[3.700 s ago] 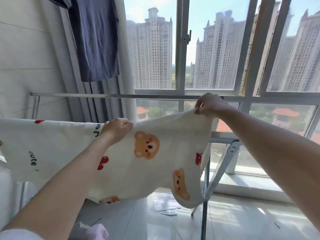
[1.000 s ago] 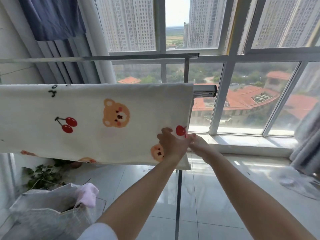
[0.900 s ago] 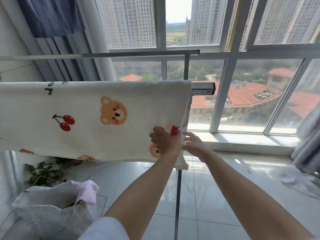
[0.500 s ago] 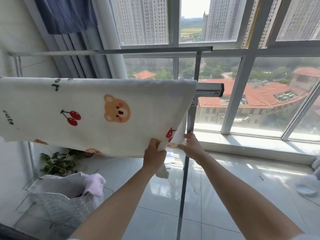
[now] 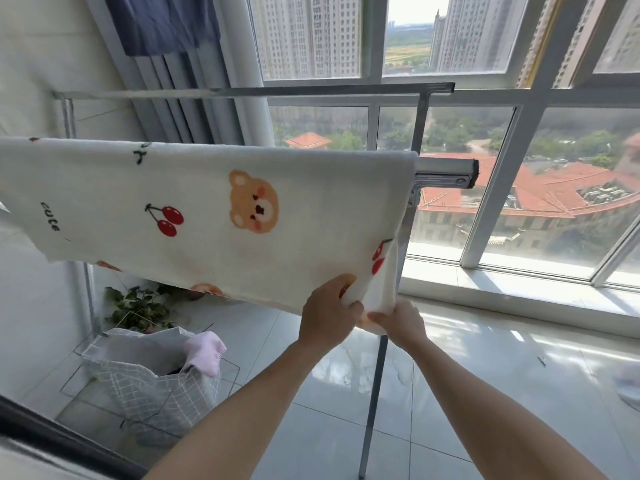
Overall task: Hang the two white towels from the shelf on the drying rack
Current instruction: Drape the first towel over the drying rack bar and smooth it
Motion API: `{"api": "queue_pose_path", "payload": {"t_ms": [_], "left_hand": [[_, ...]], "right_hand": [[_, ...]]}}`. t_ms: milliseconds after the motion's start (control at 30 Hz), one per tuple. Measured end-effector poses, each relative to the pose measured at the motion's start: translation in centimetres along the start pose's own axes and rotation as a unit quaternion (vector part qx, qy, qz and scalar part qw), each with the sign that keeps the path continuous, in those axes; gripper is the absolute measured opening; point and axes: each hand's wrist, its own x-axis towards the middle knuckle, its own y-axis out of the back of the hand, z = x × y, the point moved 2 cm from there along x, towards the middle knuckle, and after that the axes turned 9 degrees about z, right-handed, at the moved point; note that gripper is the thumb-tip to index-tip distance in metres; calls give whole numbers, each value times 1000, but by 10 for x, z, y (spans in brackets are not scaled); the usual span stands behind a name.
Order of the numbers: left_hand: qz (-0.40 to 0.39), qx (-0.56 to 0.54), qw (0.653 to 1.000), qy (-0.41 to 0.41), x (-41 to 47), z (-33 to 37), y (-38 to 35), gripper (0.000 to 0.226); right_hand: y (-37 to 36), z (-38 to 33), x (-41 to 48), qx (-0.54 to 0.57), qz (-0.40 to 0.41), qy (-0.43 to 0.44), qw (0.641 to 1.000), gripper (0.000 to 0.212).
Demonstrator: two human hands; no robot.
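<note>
My left hand (image 5: 329, 313) and right hand (image 5: 403, 323) pinch the towel's (image 5: 207, 209) bottom corner near the rack's (image 5: 446, 173) right end; I'd tug down evenly.

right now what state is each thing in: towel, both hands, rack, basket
white towel, draped over the rack's lower bar, spread out, bottom right corner bunched
left hand, grips the towel's bottom right corner
right hand, pinches the same corner
drying rack, standing, upper bar bare where visible
basket, on the floor, holding laundry
pink cloth, hanging over the basket's rim
blue garment, hanging at top left
</note>
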Motion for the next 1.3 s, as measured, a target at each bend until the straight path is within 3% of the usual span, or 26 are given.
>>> {"api": "queue_pose_path", "payload": {"t_ms": [133,233,433,800,867,933,1033,1100,1167,1233,1300], "left_hand": [[47,56,990,-119,-14,32,-10,39],[20,94,984,-150,-24,36,-22,29],[-46,157,972,-171,-27,28,-44,25],[-122,212,961,-127,-33,28,-60,19],[-152,146,973,-90,-39,24,-59,27],[-242,15,970,1,-44,17,-54,46],[-284,-121,947,86,-42,-1,-34,23],[-231,-144,951,145,-37,-29,-7,23],[-154,-150,950,226,-30,-64,22,26],[-83,-167,928,322,-24,-101,56,23],[-19,-208,884,418,-15,-130,87,21]], "right_hand": [[-14,18,-20,5,-40,-25,999,19],[-19,23,-31,58,-57,-26,996,21],[-9,28,-41,105,-74,3,992,10],[9,25,-51,122,-10,-16,992,20],[8,27,-52,120,-17,-7,993,16],[1,33,-53,124,-53,-2,991,14],[-16,48,-63,53,-184,-84,978,43],[-31,42,-77,-21,-285,-148,947,42],[-48,27,-83,3,-328,-166,930,34],[-70,4,-84,118,-327,-176,921,36],[-86,-24,-81,251,-327,-188,891,36]]}}
